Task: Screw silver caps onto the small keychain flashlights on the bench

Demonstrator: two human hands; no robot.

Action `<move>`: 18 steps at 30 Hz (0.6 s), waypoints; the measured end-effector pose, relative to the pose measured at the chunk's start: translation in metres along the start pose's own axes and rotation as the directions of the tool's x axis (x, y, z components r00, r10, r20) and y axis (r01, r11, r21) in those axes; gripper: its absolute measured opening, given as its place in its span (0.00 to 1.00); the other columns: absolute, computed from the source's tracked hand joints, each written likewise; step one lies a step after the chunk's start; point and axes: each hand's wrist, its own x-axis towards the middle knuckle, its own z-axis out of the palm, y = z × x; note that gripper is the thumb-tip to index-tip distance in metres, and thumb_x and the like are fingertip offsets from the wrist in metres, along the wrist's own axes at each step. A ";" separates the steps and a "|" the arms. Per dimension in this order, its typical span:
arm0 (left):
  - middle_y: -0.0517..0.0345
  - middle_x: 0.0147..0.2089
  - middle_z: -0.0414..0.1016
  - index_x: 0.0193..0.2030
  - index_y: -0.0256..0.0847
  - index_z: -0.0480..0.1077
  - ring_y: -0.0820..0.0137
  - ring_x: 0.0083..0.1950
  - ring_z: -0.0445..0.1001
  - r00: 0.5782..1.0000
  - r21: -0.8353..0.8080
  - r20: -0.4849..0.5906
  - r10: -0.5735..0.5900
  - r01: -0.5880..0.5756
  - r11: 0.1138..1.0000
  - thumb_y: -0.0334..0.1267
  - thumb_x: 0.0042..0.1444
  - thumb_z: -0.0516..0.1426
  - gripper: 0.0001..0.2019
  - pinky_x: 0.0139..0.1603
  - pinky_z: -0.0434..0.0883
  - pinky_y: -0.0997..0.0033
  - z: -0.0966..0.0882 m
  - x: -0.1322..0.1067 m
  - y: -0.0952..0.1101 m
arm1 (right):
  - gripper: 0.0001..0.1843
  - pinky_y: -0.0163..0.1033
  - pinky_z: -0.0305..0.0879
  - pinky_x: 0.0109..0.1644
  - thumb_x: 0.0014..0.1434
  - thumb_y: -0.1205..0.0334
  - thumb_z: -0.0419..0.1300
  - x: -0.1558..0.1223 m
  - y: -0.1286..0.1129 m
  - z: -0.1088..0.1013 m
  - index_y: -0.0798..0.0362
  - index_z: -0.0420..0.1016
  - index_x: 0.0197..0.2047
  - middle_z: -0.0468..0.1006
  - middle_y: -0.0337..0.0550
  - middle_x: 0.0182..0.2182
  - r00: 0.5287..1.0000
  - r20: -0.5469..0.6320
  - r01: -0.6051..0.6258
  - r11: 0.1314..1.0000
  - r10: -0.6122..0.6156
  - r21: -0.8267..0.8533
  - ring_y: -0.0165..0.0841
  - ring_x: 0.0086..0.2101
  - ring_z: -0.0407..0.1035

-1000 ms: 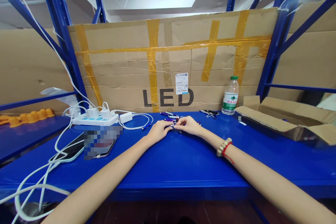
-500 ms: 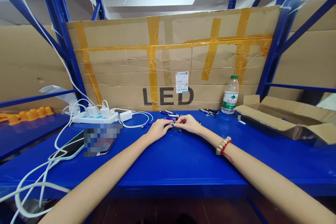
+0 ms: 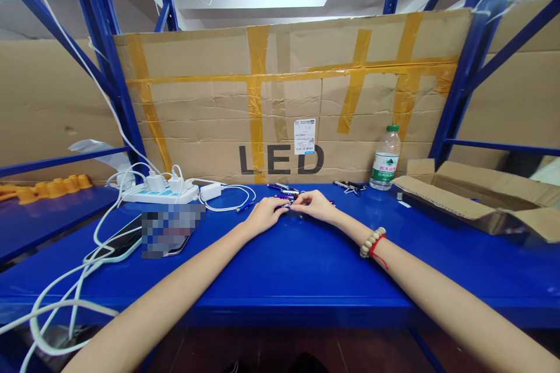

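Note:
My left hand (image 3: 263,215) rests low over the blue tabletop, fingers closed on a slim pen (image 3: 285,205) with a silvery end. Facing it from the right, my right hand (image 3: 318,207) makes a pinch close to that end. What its fingertips hold is too small to make out. Just behind both hands lies a loose cluster of blue and silver pens (image 3: 282,187), partly hidden by the fingers. One blue pen (image 3: 245,207) lies apart, left of my left hand.
Black pens and clips (image 3: 350,186) lie behind on the right, near a water bottle (image 3: 385,160) and an open cardboard box (image 3: 476,210). On the left are a white power strip (image 3: 146,194), tangled cables and a phone (image 3: 116,245). A taped cardboard sheet (image 3: 210,116) closes the back.
The whole view has shifted slightly as my head moved. Both hands keep almost the same place and pose, fingertips close together.

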 end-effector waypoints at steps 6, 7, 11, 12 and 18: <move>0.56 0.48 0.74 0.47 0.42 0.71 0.66 0.49 0.71 1.000 -0.013 -0.003 -0.012 0.012 1.000 0.35 0.56 0.52 0.13 0.50 0.66 0.68 0.001 0.000 0.000 | 0.17 0.32 0.58 0.25 0.42 0.51 0.63 0.000 0.000 0.000 0.59 0.75 0.23 0.74 0.42 0.19 1.000 -0.006 0.004 1.000 -0.004 -0.004 0.27 0.20 0.64; 0.56 0.48 0.74 0.47 0.42 0.71 0.65 0.49 0.71 1.000 -0.016 -0.006 -0.016 0.016 1.000 0.35 0.55 0.52 0.13 0.50 0.67 0.68 0.001 0.000 0.000 | 0.17 0.32 0.58 0.25 0.42 0.51 0.63 0.000 0.000 0.000 0.59 0.75 0.23 0.74 0.42 0.19 1.000 -0.005 0.002 1.000 -0.002 0.001 0.27 0.20 0.64; 0.56 0.48 0.74 0.47 0.42 0.71 0.66 0.49 0.71 1.000 -0.047 -0.015 -0.013 0.012 0.999 0.34 0.56 0.52 0.13 0.50 0.66 0.69 0.001 -0.001 0.002 | 0.17 0.32 0.58 0.25 0.41 0.51 0.63 0.000 -0.001 0.000 0.59 0.74 0.23 0.74 0.42 0.20 1.000 0.002 -0.010 0.999 0.010 0.038 0.27 0.21 0.64; 0.57 0.48 0.74 0.47 0.43 0.70 0.67 0.49 0.71 1.000 -0.060 -0.014 -0.006 0.005 0.998 0.33 0.56 0.52 0.13 0.51 0.66 0.69 0.001 -0.001 0.002 | 0.17 0.32 0.58 0.25 0.41 0.51 0.63 0.000 -0.001 0.000 0.59 0.74 0.23 0.74 0.42 0.20 1.000 0.002 -0.015 0.999 0.015 0.042 0.27 0.20 0.64; 0.59 0.47 0.74 0.46 0.45 0.71 0.67 0.48 0.71 1.000 -0.079 0.001 -0.009 0.010 0.997 0.34 0.56 0.52 0.13 0.50 0.67 0.69 0.001 0.000 0.000 | 0.18 0.32 0.55 0.23 0.41 0.50 0.63 0.000 -0.001 0.000 0.60 0.75 0.23 0.72 0.41 0.18 1.000 -0.008 -0.020 0.999 0.020 0.028 0.25 0.19 0.61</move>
